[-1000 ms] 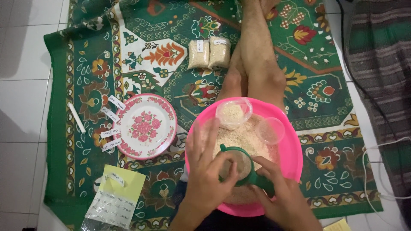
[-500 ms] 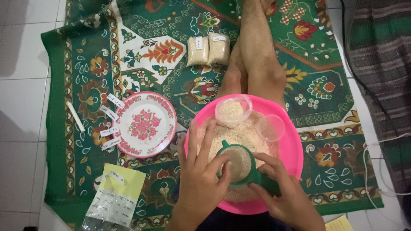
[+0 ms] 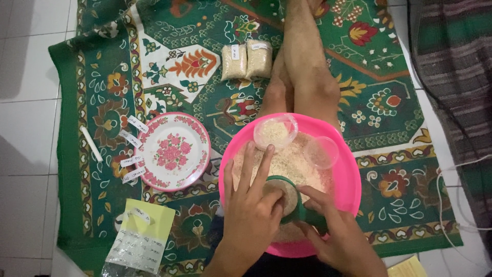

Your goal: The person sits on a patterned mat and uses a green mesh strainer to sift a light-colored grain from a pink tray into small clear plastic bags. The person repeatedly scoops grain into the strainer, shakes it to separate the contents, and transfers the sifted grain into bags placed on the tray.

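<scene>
Where green patterned rug [image 3: 102, 77] covers white tile floor [image 3: 25, 128], pink basin [image 3: 348, 179] of rice [image 3: 297, 161] sits against bare legs [image 3: 302, 66]. Floral plate [image 3: 174, 151] left of basin, apart. Left hand [image 3: 251, 205] flat over green scoop [image 3: 287, 197], fingers [image 3: 256, 164] outstretched, slightly apart. Right hand [image 3: 338, 231] fingers clamped on scoop handle.

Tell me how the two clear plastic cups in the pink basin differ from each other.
The near-side clear cup, close to the knees, holds rice; the other clear cup looks empty. The filled one rests at the pink basin's far rim, just beyond the left hand's fingers; the empty one lies further right, on the rice heap. Both are small, transparent and untouched by either hand, while the right hand grips a green scoop.
</scene>
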